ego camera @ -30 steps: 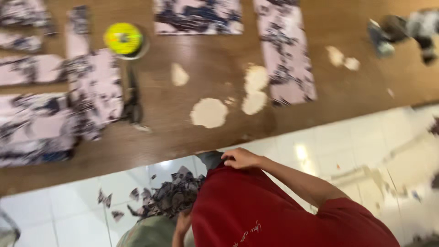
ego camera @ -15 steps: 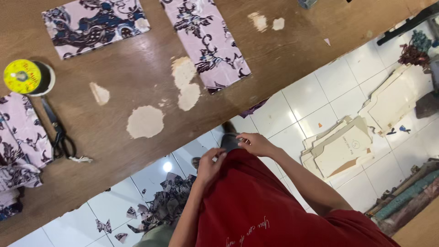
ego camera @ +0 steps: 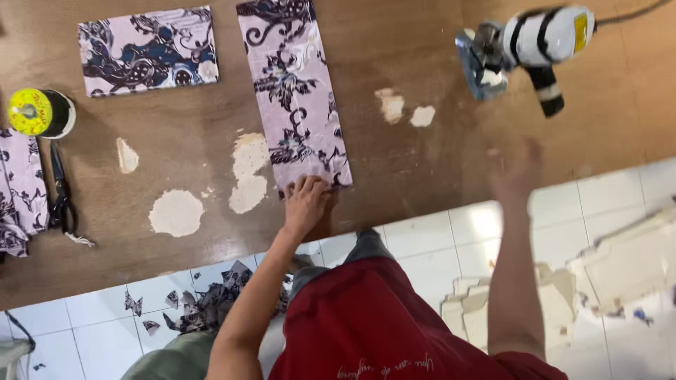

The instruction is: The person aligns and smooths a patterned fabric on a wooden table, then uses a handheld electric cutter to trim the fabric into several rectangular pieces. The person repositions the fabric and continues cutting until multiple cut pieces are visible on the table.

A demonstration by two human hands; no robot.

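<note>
A long strip of pale purple fabric with a dark floral print lies flat on the worn wooden table. My left hand rests on the strip's near end, fingers curled over its edge. My right hand is blurred, held above the table's front edge with fingers apart and nothing in it. Beyond it, at the far right of the table, lies a white and black electric cutting tool with a round blade and a cable running off to the right.
A shorter piece of the same fabric lies at the far left. A yellow-topped spool, black scissors and more fabric sit at the left edge. Fabric scraps and cardboard pieces lie on the tiled floor.
Both hands have left my waist. The left now sits on the fabric strip's near end and the right has risen towards the cutting tool. The view has shifted right.
</note>
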